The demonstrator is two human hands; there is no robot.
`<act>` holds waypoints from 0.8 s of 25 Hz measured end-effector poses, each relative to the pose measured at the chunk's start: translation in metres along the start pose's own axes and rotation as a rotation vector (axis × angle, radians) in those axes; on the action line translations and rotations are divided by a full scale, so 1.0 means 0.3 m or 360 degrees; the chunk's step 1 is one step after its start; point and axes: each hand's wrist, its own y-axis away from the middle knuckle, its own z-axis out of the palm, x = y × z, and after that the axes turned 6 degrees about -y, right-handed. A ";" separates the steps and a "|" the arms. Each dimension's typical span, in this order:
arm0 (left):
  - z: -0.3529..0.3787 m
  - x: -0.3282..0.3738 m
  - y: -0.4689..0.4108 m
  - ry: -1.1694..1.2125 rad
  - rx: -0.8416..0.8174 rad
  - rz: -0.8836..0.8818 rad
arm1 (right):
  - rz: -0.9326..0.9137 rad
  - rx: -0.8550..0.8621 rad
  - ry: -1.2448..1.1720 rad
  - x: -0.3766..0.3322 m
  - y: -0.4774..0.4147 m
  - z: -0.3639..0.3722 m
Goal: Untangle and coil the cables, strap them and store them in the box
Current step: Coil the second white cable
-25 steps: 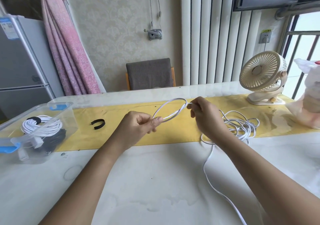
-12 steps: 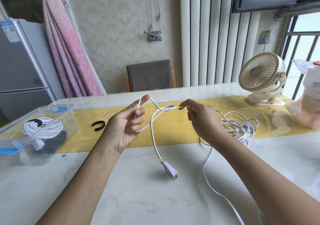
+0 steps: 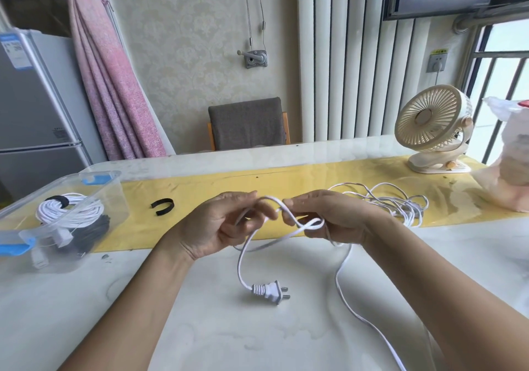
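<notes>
Closer together than half a second ago, both hands now work the white cable [image 3: 239, 267] into a crossed loop between them, and its plug [image 3: 272, 292] has settled flat on the bench [image 3: 200, 327] just below them. Fingers of the left hand [image 3: 217, 224] curl round one strand. The right hand [image 3: 329, 216] seems to pinch the crossing, though its fingertips are partly hidden. To coil well, I judge the crossing should be untwisted first. Then anchor the plug end in the left hand and draw even turns from the loose tangle [image 3: 395, 203] beyond the right hand. The black strap [image 3: 162, 206] and the box [image 3: 94, 177] wait past the left hand.
</notes>
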 end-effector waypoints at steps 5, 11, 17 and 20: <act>-0.018 -0.007 -0.012 -0.0026 0.0234 0.0020 | -0.0201 0.0138 -0.0437 -0.017 0.002 0.015; 0.034 -0.059 -0.048 0.0062 0.0219 -0.0096 | -0.0830 0.0425 -0.1213 -0.033 -0.001 -0.053; 0.102 -0.127 -0.079 -0.0157 0.0451 -0.0249 | -0.0827 0.0778 -0.0371 -0.012 -0.017 -0.065; 0.083 -0.081 -0.074 0.0032 0.0500 -0.0018 | -0.0741 0.0860 -0.0216 -0.009 -0.013 -0.089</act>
